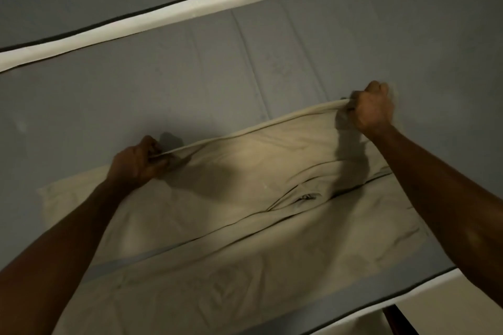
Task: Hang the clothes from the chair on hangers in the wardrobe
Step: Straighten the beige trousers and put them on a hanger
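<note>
A beige garment (245,198), with a seam and a small zip or pocket opening near its middle, lies spread across a grey mattress (136,95). My left hand (138,160) grips the garment's far edge on the left. My right hand (371,106) grips the same edge farther right, and that edge is raised and stretched taut between the two hands. The near part of the cloth lies flat and hangs toward the mattress's front edge. No hanger, chair or wardrobe is in view.
A white piped band (206,5) runs diagonally across the top, with more grey surface beyond it. At the lower right the mattress edge ends over a pale floor (446,296), where a dark reddish-brown object (397,319) shows.
</note>
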Available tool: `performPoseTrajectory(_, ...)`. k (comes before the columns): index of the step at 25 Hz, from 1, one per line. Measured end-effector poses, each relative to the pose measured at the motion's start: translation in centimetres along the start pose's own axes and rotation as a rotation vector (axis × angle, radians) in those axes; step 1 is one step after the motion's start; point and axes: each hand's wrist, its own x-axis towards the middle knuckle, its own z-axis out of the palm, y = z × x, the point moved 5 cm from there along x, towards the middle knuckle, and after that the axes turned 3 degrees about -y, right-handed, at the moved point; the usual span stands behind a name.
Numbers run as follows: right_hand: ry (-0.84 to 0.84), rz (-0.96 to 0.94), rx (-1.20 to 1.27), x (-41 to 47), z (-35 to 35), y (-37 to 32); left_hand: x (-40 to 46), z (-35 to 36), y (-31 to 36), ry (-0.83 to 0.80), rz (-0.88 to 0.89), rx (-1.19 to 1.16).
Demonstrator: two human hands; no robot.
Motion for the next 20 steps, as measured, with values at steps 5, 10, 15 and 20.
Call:
performPoseTrajectory(5, -0.006, -0.292, -0.300, -2.5, -2.1, 2.7, -5.2, -0.8, -3.2, -0.003, 0.007, 0.272)
performPoseTrajectory(10, -0.089, -0.145, -0.288, -8.9, -2.6, 5.6, -12.2, -1.7, -2.5, 0.076, -0.078, 0.340)
performPoseTrajectory(15, -0.108, 0.003, -0.279, -17.4, -1.9, 9.2, -20.9, 0.4, 0.2, 0.143, 0.045, 0.321)
performPoseTrajectory(20, -0.079, 0.103, -0.275, -25.5, 0.3, 11.0, -29.2, 6.1, -0.4, 0.172, 0.113, 0.290)
